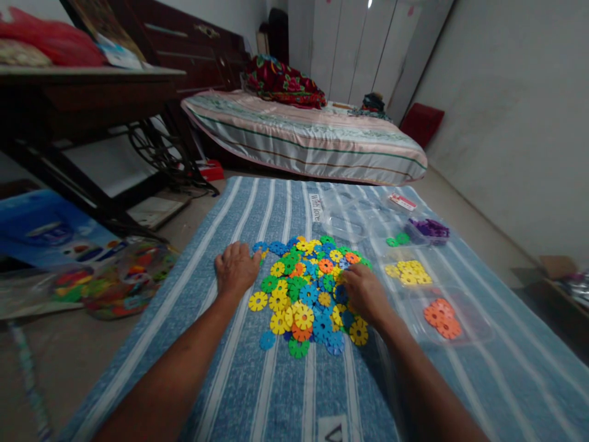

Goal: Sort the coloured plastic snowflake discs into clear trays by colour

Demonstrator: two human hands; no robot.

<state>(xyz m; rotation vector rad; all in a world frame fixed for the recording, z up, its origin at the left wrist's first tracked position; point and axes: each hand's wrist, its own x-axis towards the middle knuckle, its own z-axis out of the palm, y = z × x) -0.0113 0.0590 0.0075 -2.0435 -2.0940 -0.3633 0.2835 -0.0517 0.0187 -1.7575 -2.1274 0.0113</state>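
Note:
A loose heap of notched plastic discs (308, 295) in yellow, green, blue and orange lies in the middle of the striped cloth. My left hand (237, 268) rests flat on the cloth at the heap's left edge, its fingers near some blue discs. Over the right side of the heap, my right hand (365, 290) has its fingers curled down and drawn together among the discs; what they pinch is hidden. To the right, sorted pieces sit in clear plastic boxes: orange discs (442, 318), yellow discs (408, 272), green discs (398, 240) and purple pieces (430, 228).
A blue striped cloth (184, 344) covers the table. Toward its far side lies a clear plastic container (345, 224), with a red and white card (402, 202) beyond the boxes. Bags of colourful pieces (124, 279) lie on the floor at left, near a sewing-machine table (92, 72). A bed (304, 138) stands behind.

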